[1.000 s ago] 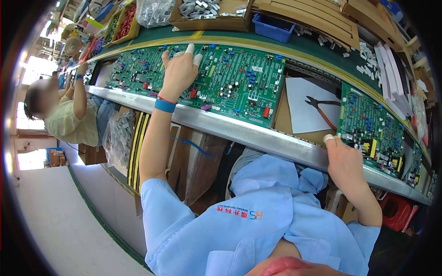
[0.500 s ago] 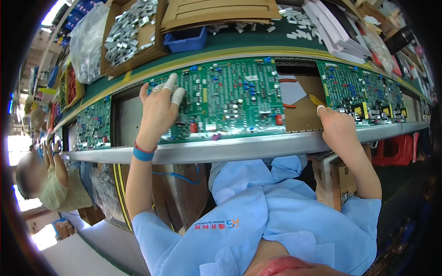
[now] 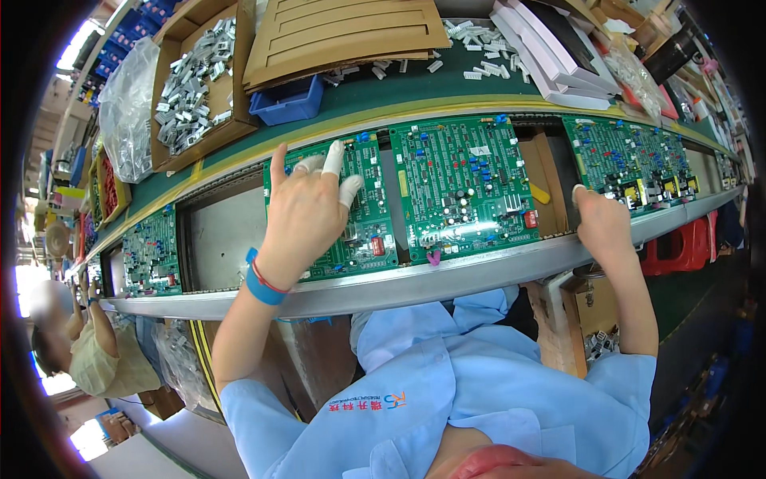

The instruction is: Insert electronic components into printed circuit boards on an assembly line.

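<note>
My left hand (image 3: 307,211) lies over a green circuit board (image 3: 369,209), fingers spread, with white finger cots on some tips and a blue band at the wrist. The hand covers the board's left part. Just right of it is a second green circuit board (image 3: 463,180), a narrow gap between them. My right hand (image 3: 604,223) is closed beside the left edge of a further circuit board (image 3: 626,160) with yellow parts along its front. Its curled fingers hide whatever they may hold. A yellow tool handle (image 3: 539,194) shows between the second board and that hand.
The boards sit in a long track with a metal front rail (image 3: 447,270). Beyond stand a carton of grey metal pieces (image 3: 199,80), a blue bin (image 3: 287,104), flat cardboard (image 3: 343,36) and white boxes (image 3: 554,56). Another person (image 3: 112,355) works at far left.
The two middle boards, earlier side by side, are now slightly apart. The second one sits farther right, covering the orange-handled tool. My right hand has moved away from the yellow handle. The view has shifted.
</note>
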`<state>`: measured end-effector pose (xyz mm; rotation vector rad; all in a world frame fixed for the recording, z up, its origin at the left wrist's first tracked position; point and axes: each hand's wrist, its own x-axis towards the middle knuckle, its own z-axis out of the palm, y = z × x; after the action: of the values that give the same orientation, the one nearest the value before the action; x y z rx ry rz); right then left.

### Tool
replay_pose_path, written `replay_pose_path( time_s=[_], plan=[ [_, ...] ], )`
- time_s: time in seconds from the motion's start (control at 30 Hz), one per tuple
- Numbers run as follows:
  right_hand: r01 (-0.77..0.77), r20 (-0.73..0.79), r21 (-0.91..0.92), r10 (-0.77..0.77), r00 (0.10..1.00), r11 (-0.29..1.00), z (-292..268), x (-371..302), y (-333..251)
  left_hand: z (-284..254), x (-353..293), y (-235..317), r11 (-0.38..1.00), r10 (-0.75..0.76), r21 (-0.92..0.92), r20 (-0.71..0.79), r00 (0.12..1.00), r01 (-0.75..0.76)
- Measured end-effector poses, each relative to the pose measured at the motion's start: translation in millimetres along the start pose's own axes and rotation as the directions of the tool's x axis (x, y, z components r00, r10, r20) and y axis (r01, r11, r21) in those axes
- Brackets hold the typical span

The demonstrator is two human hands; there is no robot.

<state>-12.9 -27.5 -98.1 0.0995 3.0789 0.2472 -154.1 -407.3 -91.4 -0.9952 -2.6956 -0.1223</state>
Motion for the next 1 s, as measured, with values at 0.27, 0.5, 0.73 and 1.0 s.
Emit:
replay_pose_path(
  time_s=[0.27, 0.5, 0.73, 1.0],
  plan=[
    [-0.189, -0.015, -0.134, 0.189, 0.982, 0.973, 23.8, 3.1, 70.1, 30.3, 99.0, -21.3, 0.98, 0.113, -0.15, -0.145, 0.983, -0.134],
    [0.031, -0.281, 0.221, 0.033, 0.959, 0.975, -6.4, 69.1, 28.8, 74.2, 147.3, -22.0, 0.873, 0.31, 0.394, 0.007, 0.951, -0.287],
    [0.43, -0.509, 0.279, -0.248, 0.824, 0.859, 28.2, 203.7, -19.8, 88.6, 150.2, -20.5, 0.81, 0.329, 0.511, 0.007, 0.944, -0.286],
    [0.475, -0.643, -0.036, -0.385, 0.662, 0.879, 33.1, 238.0, -28.9, 60.4, 132.6, -20.4, 0.886, 0.28, 0.389, -0.013, 0.96, -0.253]
  ],
)
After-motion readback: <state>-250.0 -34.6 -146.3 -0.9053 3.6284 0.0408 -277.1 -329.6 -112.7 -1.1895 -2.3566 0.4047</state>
